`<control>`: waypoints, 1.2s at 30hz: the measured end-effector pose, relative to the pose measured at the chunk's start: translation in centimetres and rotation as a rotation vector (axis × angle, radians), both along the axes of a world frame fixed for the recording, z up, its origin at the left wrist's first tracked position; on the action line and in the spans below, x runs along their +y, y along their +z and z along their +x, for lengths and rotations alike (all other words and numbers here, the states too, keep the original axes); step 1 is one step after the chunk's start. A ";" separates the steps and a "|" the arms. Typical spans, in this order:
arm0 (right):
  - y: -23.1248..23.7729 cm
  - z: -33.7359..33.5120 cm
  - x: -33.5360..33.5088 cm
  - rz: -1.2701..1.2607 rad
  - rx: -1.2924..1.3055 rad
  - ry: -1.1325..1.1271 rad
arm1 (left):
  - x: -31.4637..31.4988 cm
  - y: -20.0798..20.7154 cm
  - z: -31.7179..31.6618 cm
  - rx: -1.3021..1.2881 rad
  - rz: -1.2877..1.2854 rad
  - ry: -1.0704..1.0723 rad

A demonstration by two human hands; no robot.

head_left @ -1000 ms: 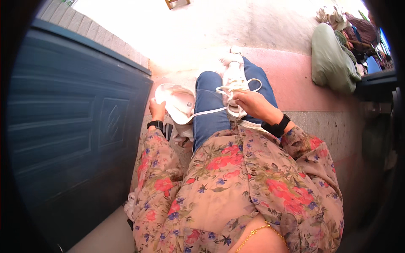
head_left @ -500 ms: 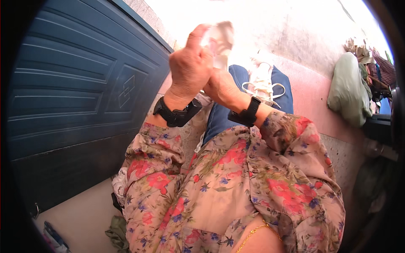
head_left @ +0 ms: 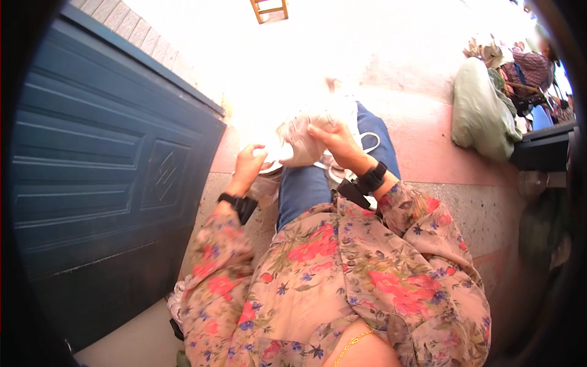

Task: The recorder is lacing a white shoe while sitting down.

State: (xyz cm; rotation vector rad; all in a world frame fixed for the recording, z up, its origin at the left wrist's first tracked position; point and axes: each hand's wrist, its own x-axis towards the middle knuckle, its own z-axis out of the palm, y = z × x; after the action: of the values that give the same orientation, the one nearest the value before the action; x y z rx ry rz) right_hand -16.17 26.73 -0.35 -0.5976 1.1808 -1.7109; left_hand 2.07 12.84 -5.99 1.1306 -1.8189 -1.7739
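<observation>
One pale piece point(head_left: 299, 144) over the left leg of the jeans point(head_left: 301, 197) in the head view, right hand point(head_left: 340, 147) clamped on it; left hand point(head_left: 247, 169) left of the jeans, by its glaring edge, closure impossible to tell.

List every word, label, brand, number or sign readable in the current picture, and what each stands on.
None can be read.
Dark blue panelled door: diamond relief, no readable lettering.
Pale, creased, soft-looking item in the right hand: blurred, nothing legible.
Mixed, multicoloured heap at upper right: too small and blurred to tell.
</observation>
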 end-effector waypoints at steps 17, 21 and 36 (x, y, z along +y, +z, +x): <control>-7.1 -2.4 12.6 0.467 -0.565 -0.212 | 6.3 0.5 -4.8 -0.285 -0.460 -0.258; -8.5 -0.5 11.5 0.695 -0.773 -0.089 | 6.0 2.8 -4.4 -0.361 -0.226 -0.223; -11.2 0.4 10.4 0.374 -0.960 -0.198 | 4.4 3.0 -2.5 -0.278 0.394 -0.210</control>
State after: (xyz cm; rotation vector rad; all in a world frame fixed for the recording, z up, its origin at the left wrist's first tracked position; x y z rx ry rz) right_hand -15.76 37.17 -11.51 0.5516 0.8086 -1.5602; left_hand -0.44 17.22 -2.98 1.4373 -1.8447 -2.2682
